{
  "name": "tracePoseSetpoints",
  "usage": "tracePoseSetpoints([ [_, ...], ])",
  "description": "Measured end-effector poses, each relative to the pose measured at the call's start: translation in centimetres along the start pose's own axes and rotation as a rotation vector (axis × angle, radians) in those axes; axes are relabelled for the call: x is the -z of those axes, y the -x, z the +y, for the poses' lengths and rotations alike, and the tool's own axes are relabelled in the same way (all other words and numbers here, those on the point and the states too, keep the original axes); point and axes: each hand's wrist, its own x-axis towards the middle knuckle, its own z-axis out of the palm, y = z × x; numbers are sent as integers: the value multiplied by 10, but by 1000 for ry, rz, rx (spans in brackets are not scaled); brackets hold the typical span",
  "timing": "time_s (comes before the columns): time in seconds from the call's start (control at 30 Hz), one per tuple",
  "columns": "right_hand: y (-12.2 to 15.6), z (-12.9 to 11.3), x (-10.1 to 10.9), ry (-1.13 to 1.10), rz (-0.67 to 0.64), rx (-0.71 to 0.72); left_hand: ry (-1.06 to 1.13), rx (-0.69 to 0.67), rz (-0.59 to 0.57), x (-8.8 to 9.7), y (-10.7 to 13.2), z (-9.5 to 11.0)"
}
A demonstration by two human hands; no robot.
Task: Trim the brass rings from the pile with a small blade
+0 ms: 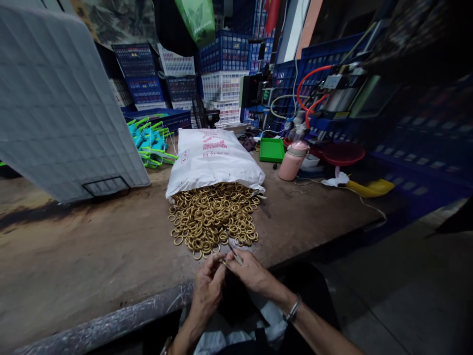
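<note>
A heap of gold-coloured rings (210, 214) spills from the mouth of a white printed sack (221, 158) onto the brown table. Just in front of the heap, at the table's near edge, my two hands meet. My left hand (209, 281) is closed, pinching a gold-coloured ring (223, 262) that shows only as a small edge between the fingertips. My right hand (253, 272) is closed around a thin, pointed tool with a narrow dark blade, like a small knife (235, 254). Its tip points up toward the heap, and the fingers hide its lower part.
A large pale panel (70, 108) stands upright at left. Behind it lie green and blue plastic pieces (151, 140). A green tray (272, 150), a pink bottle (293, 160) and a red dish (343, 154) stand at right. Stacked crates (225, 86) fill the back.
</note>
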Motion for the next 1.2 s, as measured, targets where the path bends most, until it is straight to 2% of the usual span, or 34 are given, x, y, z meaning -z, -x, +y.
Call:
tracePoseSetpoints([
  [0.07, 2, 1, -3, -92, -22, -42, -39, -73, -15, 0, -1, -1],
  [0.13, 3, 1, -5, -156, -24, -89, -45, -89, -1, 0, -1, -2],
  [0.3, 2, -4, -9, -305, 22, -149, 43, 53, -10, 1, 2, -3],
  [0.47, 1, -5, -12, -507, -82, -243, 175, 160, -98, 1, 5, -3],
  [0.6, -1, 1, -14, -548, -75, -243, 293, 201, -104, 2, 6, -6],
  [0.73, -4, 3, -13, -400, 4, -205, 265, 195, -105, 5, 5, -6],
  [0.93, -9, 2, -12, 36, 183, -34, 39, 223, -65, 8, 5, -3],
  [1.2, -6, -1, -13, 247, 170, 43, 71, 287, -157, 7, 8, 3],
])
